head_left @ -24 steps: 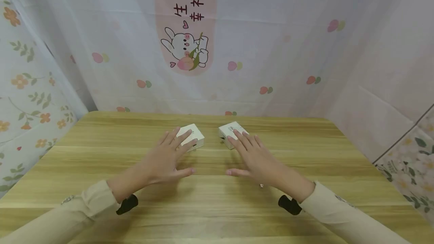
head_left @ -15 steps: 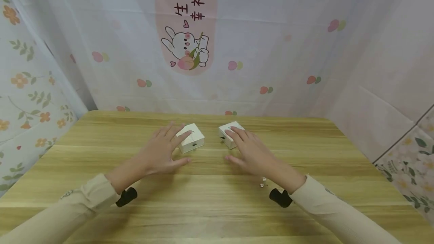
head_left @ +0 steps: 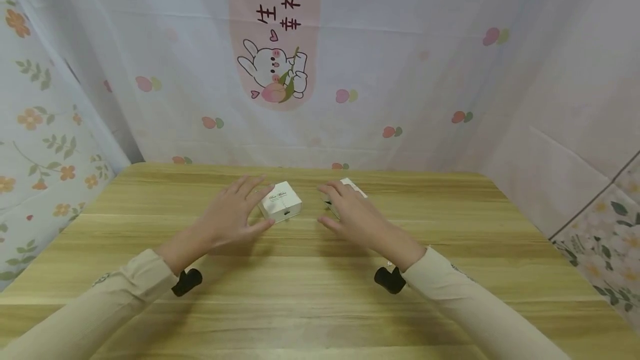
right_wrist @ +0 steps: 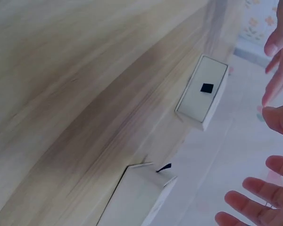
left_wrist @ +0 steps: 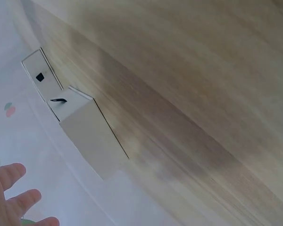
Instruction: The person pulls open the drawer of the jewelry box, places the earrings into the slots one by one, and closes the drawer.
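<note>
Across the back hangs a printed curtain [head_left: 400,65], a wooden table [head_left: 300,304] before it. Above, left hand [head_left: 229,214] and right hand [head_left: 356,218] have fingers loosely spread, the right half-hiding, seemingly not touching, one white box [head_left: 354,186]; near it on the table, a lettered box [head_left: 282,199] shows a black tab [head_left: 286,213].

Seeing a left box [head_left: 281,202] and a right box [head_left: 354,187] apart on the table [head_left: 300,304], near its far edge. Finding the left hand [head_left: 227,213] partly before the left box's left side, the right hand [head_left: 356,219] before the right box. Spotting a back cloth [head_left: 400,71] behind the table, a left cloth [head_left: 45,99] beside it.
</note>
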The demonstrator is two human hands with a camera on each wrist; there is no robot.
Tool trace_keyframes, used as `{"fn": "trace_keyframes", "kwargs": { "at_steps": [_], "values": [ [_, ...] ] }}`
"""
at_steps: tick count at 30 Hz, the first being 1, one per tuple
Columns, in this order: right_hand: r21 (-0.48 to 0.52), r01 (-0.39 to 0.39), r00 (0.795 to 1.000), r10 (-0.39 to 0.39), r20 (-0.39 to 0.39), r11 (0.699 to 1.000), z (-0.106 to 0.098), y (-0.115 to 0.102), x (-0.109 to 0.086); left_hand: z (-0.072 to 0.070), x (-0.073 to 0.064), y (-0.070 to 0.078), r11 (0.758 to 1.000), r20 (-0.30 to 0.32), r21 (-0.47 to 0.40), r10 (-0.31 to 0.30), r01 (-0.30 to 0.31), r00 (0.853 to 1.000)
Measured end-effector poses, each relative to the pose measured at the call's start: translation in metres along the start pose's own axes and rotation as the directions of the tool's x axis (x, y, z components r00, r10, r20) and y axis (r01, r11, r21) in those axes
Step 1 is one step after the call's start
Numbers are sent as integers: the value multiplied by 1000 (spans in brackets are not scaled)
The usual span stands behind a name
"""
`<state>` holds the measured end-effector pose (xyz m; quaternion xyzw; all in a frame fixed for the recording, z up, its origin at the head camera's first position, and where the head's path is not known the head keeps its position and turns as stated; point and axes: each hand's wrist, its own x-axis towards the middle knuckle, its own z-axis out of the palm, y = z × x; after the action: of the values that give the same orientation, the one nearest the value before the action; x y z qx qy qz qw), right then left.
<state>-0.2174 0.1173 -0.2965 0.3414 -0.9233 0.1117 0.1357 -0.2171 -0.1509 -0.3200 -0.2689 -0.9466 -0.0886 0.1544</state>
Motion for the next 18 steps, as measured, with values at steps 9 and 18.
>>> {"fn": "trace_keyframes", "kwargs": {
  "at_steps": [9,18],
  "values": [
    [115,-139,989,131,75,984,16,-4,14,7,2,-5,999,3,-10,-37,37,999],
    [248,-260,965,239,111,933,31,-3,27,11,9,-8,998,9,-5,-58,59,998]
  ]
}}
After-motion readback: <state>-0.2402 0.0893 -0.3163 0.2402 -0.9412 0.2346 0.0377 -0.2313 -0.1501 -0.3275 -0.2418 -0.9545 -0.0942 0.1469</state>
